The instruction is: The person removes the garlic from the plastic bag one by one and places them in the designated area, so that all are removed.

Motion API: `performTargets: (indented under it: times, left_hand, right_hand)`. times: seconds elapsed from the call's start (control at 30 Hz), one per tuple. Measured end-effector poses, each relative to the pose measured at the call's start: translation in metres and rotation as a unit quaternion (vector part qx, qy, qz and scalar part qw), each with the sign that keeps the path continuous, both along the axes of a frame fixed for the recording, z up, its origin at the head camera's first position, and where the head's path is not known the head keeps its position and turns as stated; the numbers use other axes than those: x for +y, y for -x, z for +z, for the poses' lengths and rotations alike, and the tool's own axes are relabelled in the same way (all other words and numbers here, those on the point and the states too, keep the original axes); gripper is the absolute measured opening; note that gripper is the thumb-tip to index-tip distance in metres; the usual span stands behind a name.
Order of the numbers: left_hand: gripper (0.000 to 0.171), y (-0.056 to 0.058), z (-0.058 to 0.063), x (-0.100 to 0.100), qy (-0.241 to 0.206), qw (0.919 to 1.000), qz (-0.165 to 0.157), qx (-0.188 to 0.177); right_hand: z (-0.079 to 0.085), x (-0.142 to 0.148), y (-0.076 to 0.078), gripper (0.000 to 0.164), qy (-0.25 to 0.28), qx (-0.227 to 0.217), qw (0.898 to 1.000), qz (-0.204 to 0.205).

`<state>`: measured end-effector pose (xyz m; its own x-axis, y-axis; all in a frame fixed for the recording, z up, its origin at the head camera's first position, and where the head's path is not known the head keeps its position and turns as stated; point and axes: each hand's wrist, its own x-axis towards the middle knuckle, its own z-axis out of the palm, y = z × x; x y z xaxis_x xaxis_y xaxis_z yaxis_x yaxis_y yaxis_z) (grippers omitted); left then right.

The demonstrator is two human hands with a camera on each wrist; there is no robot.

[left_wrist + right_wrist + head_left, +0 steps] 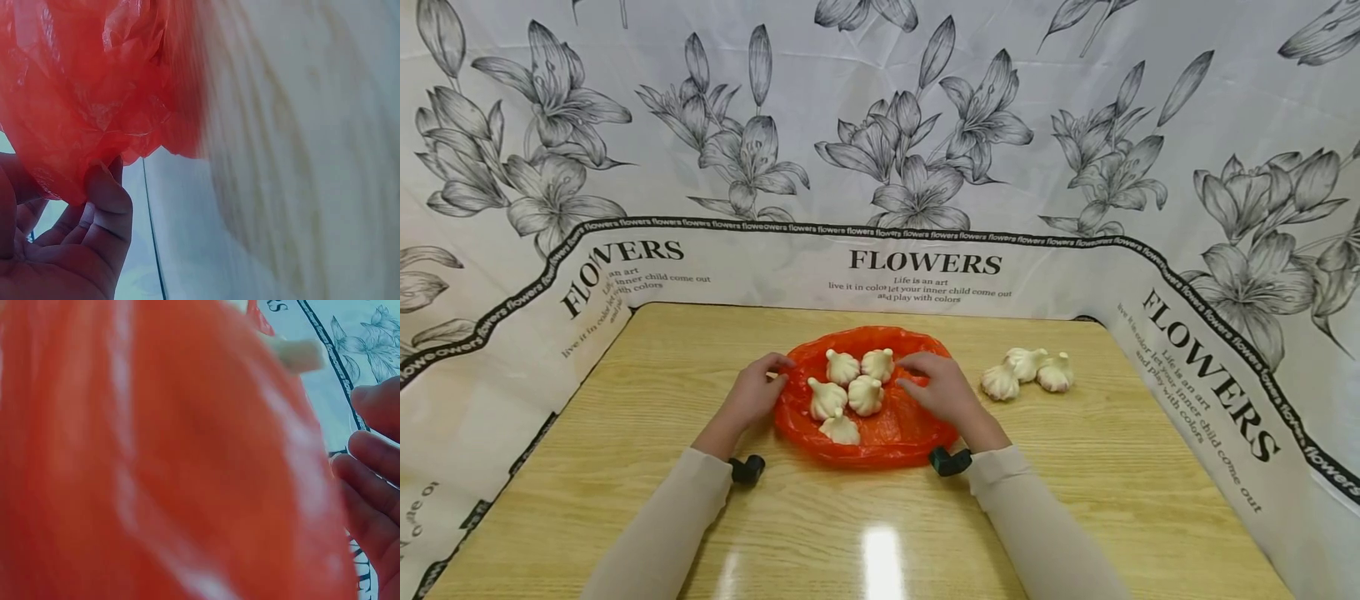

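Note:
A red plastic bag lies spread open on the table, with several garlic bulbs grouped inside toward its left and middle. My left hand pinches the bag's left edge between thumb and fingers; the left wrist view shows the thin film running into that grip. Over the bag's right side is my right hand, its thumb and fingers parted and nothing between them, close to the nearest bulbs. In the right wrist view its relaxed fingers show beside the blurred red film.
Three more garlic bulbs sit together on the table, right of the bag. The light wooden table is bordered at the back and sides by a flower-printed cloth. Dark wrist cameras hang below both wrists.

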<state>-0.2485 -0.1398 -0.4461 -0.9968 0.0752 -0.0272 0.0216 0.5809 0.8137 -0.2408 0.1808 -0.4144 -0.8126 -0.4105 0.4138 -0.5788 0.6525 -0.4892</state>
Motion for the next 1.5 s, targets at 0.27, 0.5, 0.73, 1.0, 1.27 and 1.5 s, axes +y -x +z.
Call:
performTargets:
  times: [0.27, 0.5, 0.73, 1.0, 1.27, 1.5]
  left_hand:
    - [0.021, -0.001, 0.003, -0.001, -0.001, 1.0000, 0.000, 0.009]
    - [0.021, -0.002, 0.004, -0.002, -0.002, 1.0000, 0.001, 0.007]
    - [0.021, -0.001, 0.002, -0.003, -0.005, 1.0000, 0.002, 0.003]
    - [0.021, -0.001, 0.003, -0.004, -0.005, 1.0000, 0.001, 0.004]
    - [0.021, -0.001, 0.002, -0.006, -0.002, 1.0000, 0.004, 0.002]
    - [0.021, 0.000, 0.002, -0.008, -0.001, 1.0000, 0.004, 0.006]
  right_hand:
    - [-0.003, -0.014, -0.003, 0.030, 0.004, -0.037, 0.999, -0.003]
    - [-0.004, -0.028, -0.004, 0.033, 0.006, -0.067, 0.998, 0.012]
    - [-0.005, -0.037, -0.004, 0.030, 0.017, -0.085, 0.996, 0.026]
    - [-0.009, -0.042, -0.004, 0.027, -0.006, -0.061, 0.998, 0.018]
    - [-0.009, -0.043, -0.005, 0.022, -0.016, -0.064, 0.998, 0.017]
    - [-0.002, -0.039, -0.009, 0.023, -0.014, -0.050, 0.999, 0.014]
